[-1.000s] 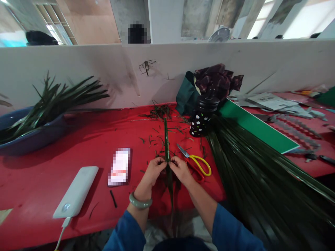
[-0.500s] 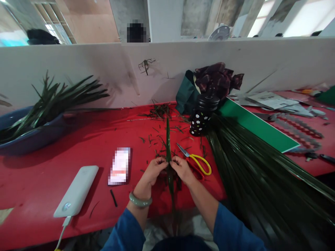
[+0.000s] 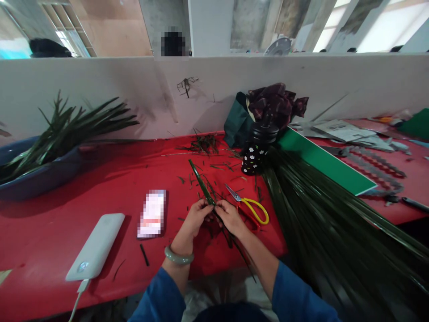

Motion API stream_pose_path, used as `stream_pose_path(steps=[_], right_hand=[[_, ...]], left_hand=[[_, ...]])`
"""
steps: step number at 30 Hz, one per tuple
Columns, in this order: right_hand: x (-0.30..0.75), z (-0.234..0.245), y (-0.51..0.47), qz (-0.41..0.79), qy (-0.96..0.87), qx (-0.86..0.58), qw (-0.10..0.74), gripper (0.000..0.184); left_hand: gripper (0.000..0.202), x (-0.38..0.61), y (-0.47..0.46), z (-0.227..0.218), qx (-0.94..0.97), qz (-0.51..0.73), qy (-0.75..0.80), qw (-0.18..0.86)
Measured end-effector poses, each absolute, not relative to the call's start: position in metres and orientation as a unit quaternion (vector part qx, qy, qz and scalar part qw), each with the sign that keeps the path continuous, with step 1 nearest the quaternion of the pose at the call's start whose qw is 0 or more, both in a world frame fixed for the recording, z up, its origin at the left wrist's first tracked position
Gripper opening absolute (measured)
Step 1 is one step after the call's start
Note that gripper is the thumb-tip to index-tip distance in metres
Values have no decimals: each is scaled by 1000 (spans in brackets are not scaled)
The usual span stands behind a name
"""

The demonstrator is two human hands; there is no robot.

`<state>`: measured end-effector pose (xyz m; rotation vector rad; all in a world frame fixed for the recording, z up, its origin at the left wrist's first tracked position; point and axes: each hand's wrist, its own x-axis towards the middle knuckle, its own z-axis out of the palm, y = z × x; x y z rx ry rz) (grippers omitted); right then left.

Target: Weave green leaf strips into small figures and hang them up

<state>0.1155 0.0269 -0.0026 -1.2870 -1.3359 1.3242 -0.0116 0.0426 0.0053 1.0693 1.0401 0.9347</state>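
My left hand (image 3: 194,218) and my right hand (image 3: 230,217) meet over the red table (image 3: 110,179), both pinched on one long green leaf strip (image 3: 202,182). The strip slants from the far left, passes between my fingertips, and trails toward me past the table's near edge. A green bangle sits on my left wrist. Yellow-handled scissors (image 3: 250,205) lie just right of my right hand. Small green leaf cuttings are scattered beyond my hands.
A big bundle of long dark leaves (image 3: 321,223) fills the right side. A black flowered bottle (image 3: 256,150) stands behind the scissors. A phone (image 3: 152,213) and white power bank (image 3: 95,246) lie at left. A blue basin of leaves (image 3: 40,152) sits far left.
The leaf strip has swung from pointing straight away to slanting far-left; its near end now trails to the right. Both hands stay pinched on it in nearly the same place.
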Motion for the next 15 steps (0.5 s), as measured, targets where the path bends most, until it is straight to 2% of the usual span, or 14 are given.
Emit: stream_pose_path(steps=[4, 15], right_hand=[[117, 5, 27, 486, -552, -544, 404, 17], [117, 7, 26, 384, -650, -555, 350, 15]], left_hand=[[17, -11, 41, 6, 458, 411, 447, 649], [12, -10, 41, 2, 441, 482, 460, 601]])
